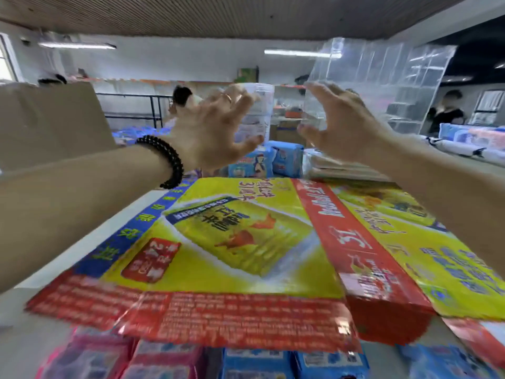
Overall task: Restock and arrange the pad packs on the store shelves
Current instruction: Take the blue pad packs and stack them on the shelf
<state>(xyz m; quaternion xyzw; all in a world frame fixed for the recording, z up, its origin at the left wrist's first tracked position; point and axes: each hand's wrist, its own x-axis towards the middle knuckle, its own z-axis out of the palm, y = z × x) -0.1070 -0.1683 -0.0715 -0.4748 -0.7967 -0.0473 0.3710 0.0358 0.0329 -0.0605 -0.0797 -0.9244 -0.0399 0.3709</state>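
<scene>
Both hands were up and empty: the left hand (216, 129), a black bead bracelet (166, 160) at its wrist, and the right hand (336, 124) faced each other with fingers spread, a gap between them, holding nothing. They reached over the top of the shelf (90, 239), which was covered by flattened yellow-and-red cartons (235, 242). Beyond the fingertips, at about twelve o'clock from the hands, blue pad packs (266, 161) stood behind the cartons' far edge. More packs, pink (131, 359) and blue (295, 362), sat on the shelf level below, at six o'clock. A clear acrylic case (382, 83) stood at two o'clock, a brown cardboard box (52, 119) at nine.

To my eye this was the reach for fresh stock. The next move would call for closing both palms on a blue pack from either side and lifting it clear of its neighbours.
</scene>
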